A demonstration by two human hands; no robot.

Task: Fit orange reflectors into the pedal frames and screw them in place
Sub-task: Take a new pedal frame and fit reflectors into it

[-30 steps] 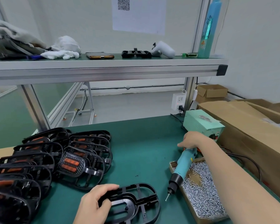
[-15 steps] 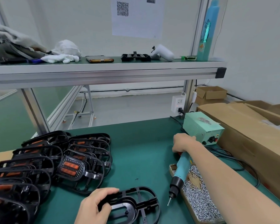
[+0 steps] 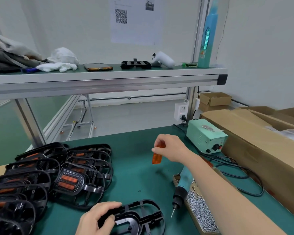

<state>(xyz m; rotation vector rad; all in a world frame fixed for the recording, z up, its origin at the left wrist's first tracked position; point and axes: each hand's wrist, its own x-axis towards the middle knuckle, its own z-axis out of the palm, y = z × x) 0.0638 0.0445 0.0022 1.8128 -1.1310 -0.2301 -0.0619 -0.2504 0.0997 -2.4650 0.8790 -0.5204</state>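
Observation:
A black pedal frame [image 3: 141,216] without reflectors lies on the green mat at the bottom centre. My left hand [image 3: 98,217] grips its left edge. My right hand [image 3: 170,148] is raised above the mat and pinches an orange reflector [image 3: 157,155] that hangs down from the fingers. The teal electric screwdriver [image 3: 181,189] lies propped on the tray of screws [image 3: 200,211], tip pointing down toward the mat, partly under my right forearm.
Several black pedal frames with orange reflectors [image 3: 49,177] are stacked at the left. A green power supply box [image 3: 206,135] with cables and large cardboard boxes [image 3: 261,141] stand at the right. An overhead shelf [image 3: 100,78] holds a phone, cloths and a pedal part.
My right hand let go of the screwdriver, which now rests on the screw tray, and rose up holding an orange reflector. My left hand stays on the pedal frame.

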